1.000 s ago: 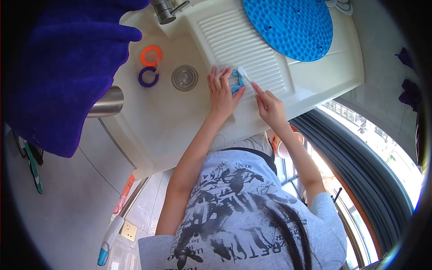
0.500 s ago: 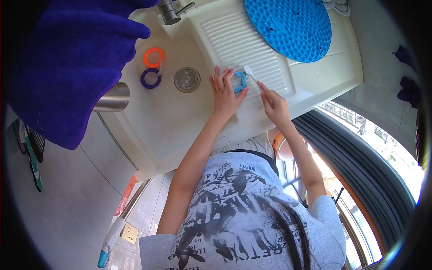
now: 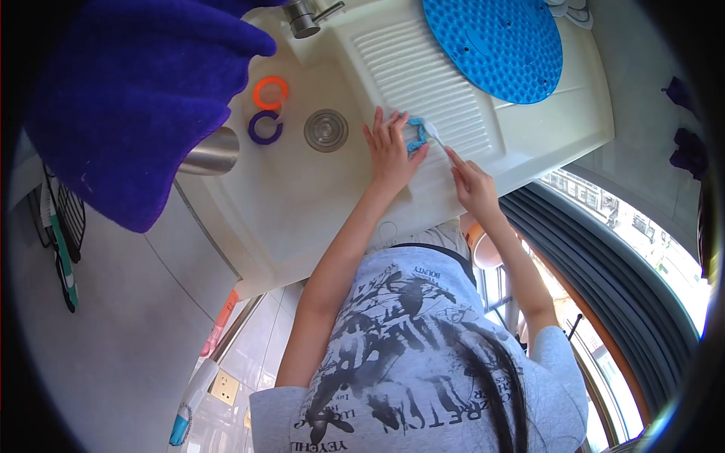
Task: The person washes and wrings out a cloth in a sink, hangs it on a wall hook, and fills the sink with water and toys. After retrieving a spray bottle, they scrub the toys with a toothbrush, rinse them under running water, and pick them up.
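Since half a second ago, the white toothbrush [image 3: 435, 136] pinched in my right hand [image 3: 476, 186] has shifted its head nearer my body along the blue ring [image 3: 421, 140], which my left hand [image 3: 390, 156] holds between thumb and fingers beside the ribbed drainboard [image 3: 451, 94]. The brush's long axis slants, head pointing up and left at the ring. My left fingers cover the ring's left side; an orange ring [image 3: 257, 92] and purple ring [image 3: 253, 130] lie left of the drain [image 3: 326, 130].
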Available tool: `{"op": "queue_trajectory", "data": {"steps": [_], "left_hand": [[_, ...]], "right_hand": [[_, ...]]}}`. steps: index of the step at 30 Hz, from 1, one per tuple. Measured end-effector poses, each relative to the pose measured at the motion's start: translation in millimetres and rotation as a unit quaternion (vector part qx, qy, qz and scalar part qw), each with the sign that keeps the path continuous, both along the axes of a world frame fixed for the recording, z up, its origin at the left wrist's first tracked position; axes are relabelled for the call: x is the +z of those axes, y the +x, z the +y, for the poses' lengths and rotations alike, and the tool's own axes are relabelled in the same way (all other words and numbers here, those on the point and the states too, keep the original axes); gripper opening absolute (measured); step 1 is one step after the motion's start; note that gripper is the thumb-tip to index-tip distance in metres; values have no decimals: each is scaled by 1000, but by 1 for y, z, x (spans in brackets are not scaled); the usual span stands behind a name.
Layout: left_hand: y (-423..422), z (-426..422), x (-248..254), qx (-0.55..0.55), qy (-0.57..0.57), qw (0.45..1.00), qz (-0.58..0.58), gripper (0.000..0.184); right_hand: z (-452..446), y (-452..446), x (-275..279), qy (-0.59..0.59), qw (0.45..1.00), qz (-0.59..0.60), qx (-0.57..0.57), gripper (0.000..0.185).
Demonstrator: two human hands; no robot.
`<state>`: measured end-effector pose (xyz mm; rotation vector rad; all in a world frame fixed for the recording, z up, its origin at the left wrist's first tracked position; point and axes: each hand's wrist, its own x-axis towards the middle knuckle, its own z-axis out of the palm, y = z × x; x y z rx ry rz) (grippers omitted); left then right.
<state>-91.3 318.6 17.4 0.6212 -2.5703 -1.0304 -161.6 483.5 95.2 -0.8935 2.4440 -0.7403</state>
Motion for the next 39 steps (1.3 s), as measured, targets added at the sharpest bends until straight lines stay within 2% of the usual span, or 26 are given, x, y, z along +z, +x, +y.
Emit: {"op": "queue_trajectory", "data": {"steps": [3, 6, 12, 15, 18, 21, 24, 27, 30, 33, 36, 39], "left_hand": [[-1, 2, -1, 4, -2, 1000, 11, 71], [1, 3, -4, -3, -5, 1000, 13, 71], [1, 1, -2, -16, -12, 1000, 11, 74], [1, 0, -6, -24, -14, 1000, 4, 75], [2, -2, -5, -29, -19, 999, -13, 76], [2, -3, -3, -38, -40, 998, 5, 72], [2, -11, 4, -56, -112, 992, 5, 70], [10, -23, 27, -97, -165, 976, -101, 77], [9, -24, 43, -124, -178, 965, -149, 71], [-11, -38, 23, -200, -132, 969, 59, 71], [-17, -47, 28, -280, -154, 947, -12, 72], [-13, -42, 44, -273, -162, 948, -36, 78]], "right_hand": [[2, -5, 1, 15, 999, 16, 30, 48], [-16, -6, 0, -29, 999, 28, -3, 47], [4, 6, 5, 1, 998, -56, -8, 46], [-16, -3, 1, -53, 999, -3, 2, 45], [-3, 15, 1, -10, 1000, -10, -3, 43], [13, 21, 13, 32, 998, -58, -9, 43], [-1, 7, -8, -25, 1000, -1, -13, 44], [-11, 6, -7, -8, 998, -25, -50, 44], [-8, 3, -16, -88, 991, -75, -71, 42], [-7, -7, -27, -127, 983, -117, -57, 41], [-8, -12, -25, -192, 974, -80, -89, 41], [-9, -7, -18, -111, 988, -53, -91, 41]]}}
